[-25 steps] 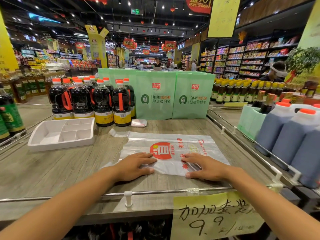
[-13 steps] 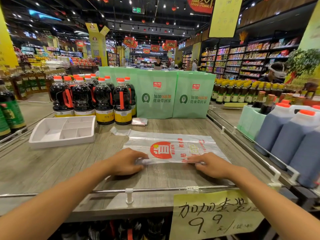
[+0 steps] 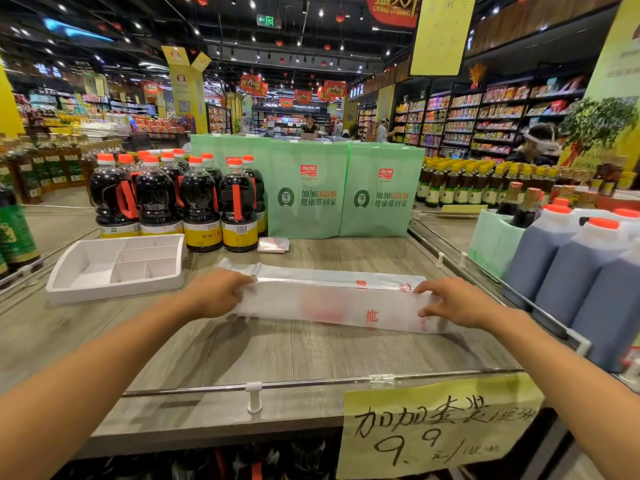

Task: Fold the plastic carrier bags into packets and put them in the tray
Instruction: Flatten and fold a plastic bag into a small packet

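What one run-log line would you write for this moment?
carrier bag: folded long strip on table | left hand: grips left end | right hand: grips right end | tray: left, apart

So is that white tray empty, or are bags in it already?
Empty: every compartment of the tray shows a bare white bottom, with no folded packets inside.

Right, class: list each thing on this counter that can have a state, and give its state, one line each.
carrier bag: half folded into a long strip on the counter
tray: holds no packets
left hand: grips the bag's left end
right hand: pinches the bag's right end
soy sauce bottles: upright, capped
folded packet: flat by the bottles, outside the tray
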`<state>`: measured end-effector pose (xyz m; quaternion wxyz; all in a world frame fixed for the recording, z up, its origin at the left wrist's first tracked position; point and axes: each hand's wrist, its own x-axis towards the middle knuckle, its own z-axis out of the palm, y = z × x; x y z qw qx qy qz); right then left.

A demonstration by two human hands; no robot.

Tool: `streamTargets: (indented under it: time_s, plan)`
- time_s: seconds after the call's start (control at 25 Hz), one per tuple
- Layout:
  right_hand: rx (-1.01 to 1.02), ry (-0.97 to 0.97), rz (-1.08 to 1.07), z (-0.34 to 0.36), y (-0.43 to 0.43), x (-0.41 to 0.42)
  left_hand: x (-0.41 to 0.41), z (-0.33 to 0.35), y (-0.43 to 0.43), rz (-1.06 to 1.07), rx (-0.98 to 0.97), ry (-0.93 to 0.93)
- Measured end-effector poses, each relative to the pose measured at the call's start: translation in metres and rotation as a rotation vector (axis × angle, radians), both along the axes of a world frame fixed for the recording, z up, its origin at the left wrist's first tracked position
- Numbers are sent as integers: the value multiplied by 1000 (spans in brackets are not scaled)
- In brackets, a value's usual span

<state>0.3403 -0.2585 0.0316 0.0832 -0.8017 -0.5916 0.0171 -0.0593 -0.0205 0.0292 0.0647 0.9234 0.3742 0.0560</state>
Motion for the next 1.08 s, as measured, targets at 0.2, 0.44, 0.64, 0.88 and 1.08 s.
streamTargets:
  time_s: [0.2, 0.44, 0.64, 0.88, 1.08]
  plan:
    - [-124, -365, 51, -2, 13, 3, 24, -7, -1, 34, 336, 325]
    - [-125, -344, 161, -19, 20, -15, 80, -40, -18, -294, 53, 89]
    - [-137, 122, 230, -47, 33, -36, 103, -54, -21, -320, -33, 80]
    - [-388, 51, 159, -58, 31, -24, 87, -71, -12, -279, -95, 208]
    - [-444, 32, 99, -59, 25, -14, 74, -66, -3, -248, -127, 279]
